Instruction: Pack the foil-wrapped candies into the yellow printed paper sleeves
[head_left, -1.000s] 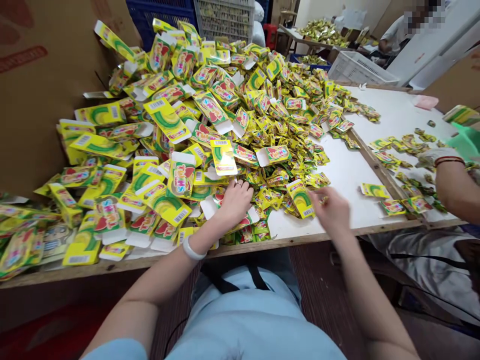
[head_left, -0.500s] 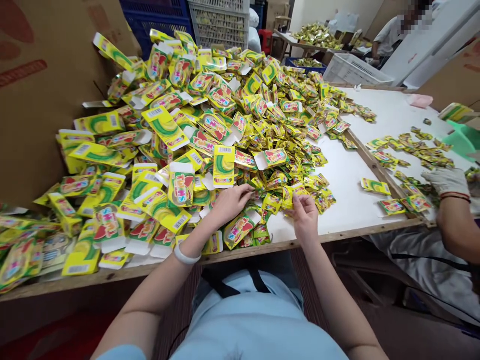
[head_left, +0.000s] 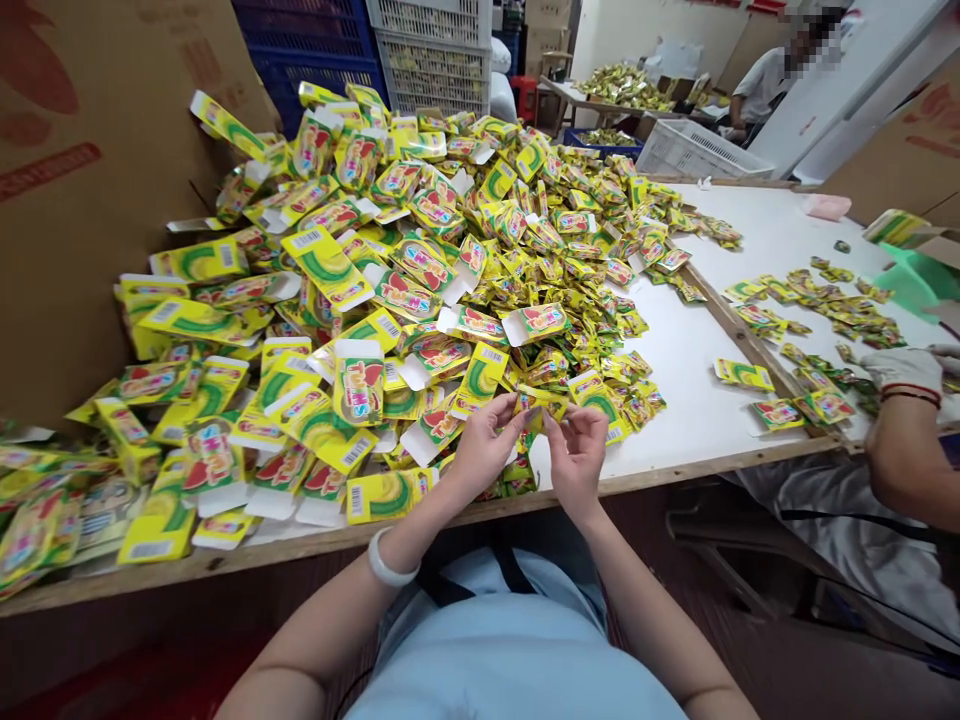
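Observation:
My left hand (head_left: 486,442) and my right hand (head_left: 577,452) are close together above the front edge of the table. Their fingertips pinch a small yellow wrapped packet (head_left: 541,402) between them. Right behind my right hand lies a flat yellow-green box (head_left: 602,405). Beyond both hands spreads a heap of small shiny packets (head_left: 555,285), which runs into a large pile of yellow-green printed boxes (head_left: 360,388) on the left. Several of these boxes show open white flaps. One box (head_left: 480,378) leans just above my left hand.
A wooden strip (head_left: 739,330) divides the white tabletop (head_left: 675,345). To the right, a co-worker's gloved hand (head_left: 904,375) is among more packets (head_left: 840,300). A big cardboard carton (head_left: 112,220) stands at left; crates (head_left: 431,60) are stacked behind. Another person sits at the back.
My hands have come together on one small packet; the right moved left. The box above my left hand has tilted and shifted right, and another box now lies flat near the left forearm.

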